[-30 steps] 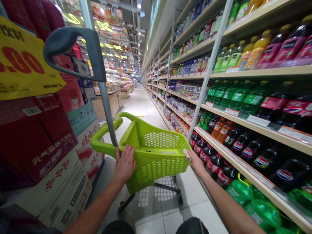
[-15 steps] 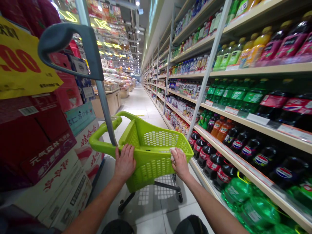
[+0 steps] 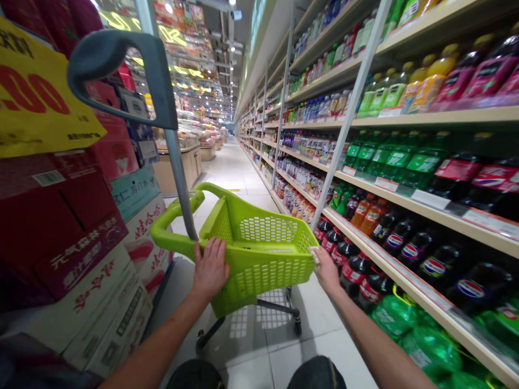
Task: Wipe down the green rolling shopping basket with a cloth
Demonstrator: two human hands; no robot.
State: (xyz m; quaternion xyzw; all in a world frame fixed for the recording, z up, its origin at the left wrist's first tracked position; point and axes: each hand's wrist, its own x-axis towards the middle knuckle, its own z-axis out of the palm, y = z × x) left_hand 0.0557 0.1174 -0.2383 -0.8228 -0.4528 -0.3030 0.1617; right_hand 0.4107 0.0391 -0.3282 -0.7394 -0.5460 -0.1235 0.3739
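Note:
A lime-green plastic shopping cart (image 3: 259,270) stands on wheels in a supermarket aisle right in front of me. Its basket looks empty. My left hand (image 3: 210,267) grips the near left corner of the basket rim, fingers wrapped over the edge. My right hand (image 3: 323,267) is closed on the near right corner of the rim, with something small and white at its fingertips that I cannot make out. A grey pull handle (image 3: 121,75) on a metal pole rises from the cart up to the upper left.
Shelves (image 3: 405,189) of soda and juice bottles line the right side, with dark cola bottles (image 3: 405,251) low down. Stacked red and white cartons (image 3: 81,259) with a yellow price sign (image 3: 36,108) crowd the left. The tiled aisle (image 3: 239,167) runs ahead.
My right hand slid along the rim toward the middle, then back out to the right corner. The left hand stayed where it was and the cart barely shifted.

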